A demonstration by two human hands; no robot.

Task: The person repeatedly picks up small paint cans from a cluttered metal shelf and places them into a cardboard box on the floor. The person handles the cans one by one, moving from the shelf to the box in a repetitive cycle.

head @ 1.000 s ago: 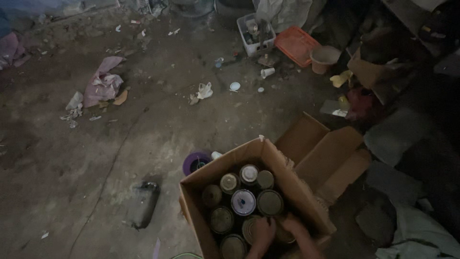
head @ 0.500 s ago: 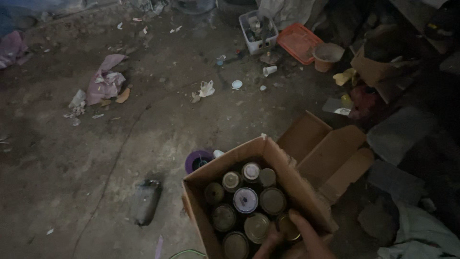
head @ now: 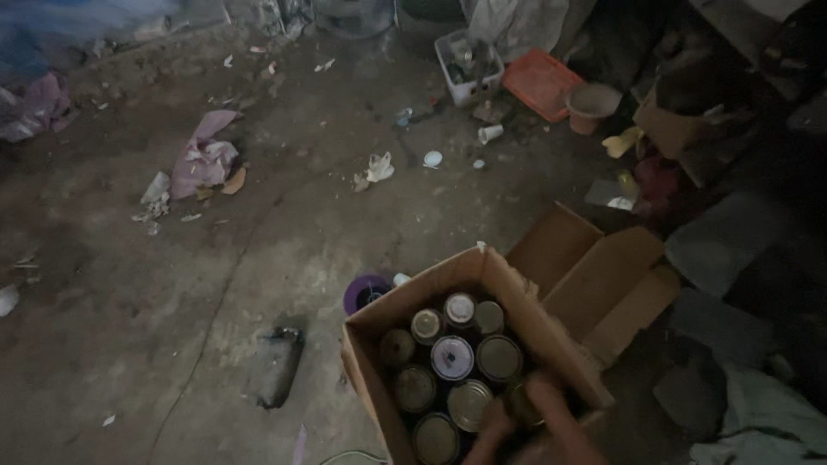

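Observation:
An open cardboard box (head: 448,275) stands on the dirt floor, packed with several round metal cans (head: 452,357) standing upright, lids up. My two hands reach into its near right corner from the bottom edge of the view. My left hand (head: 493,433) is low over the front cans. My right hand (head: 558,415) lies beside a dark can (head: 520,405) against the right wall. Both hands are blurred and cut off by the frame, so their grip is unclear.
A purple tub (head: 366,293) sits behind the box and a flattened dark container (head: 276,366) lies to its left. Empty open cardboard boxes (head: 603,275) stand to the right. Rags (head: 202,159), litter, an orange crate (head: 541,82) and a white bin (head: 468,65) lie farther off.
My hands have shifted from the front middle of the box toward its near right corner. The view has moved slightly.

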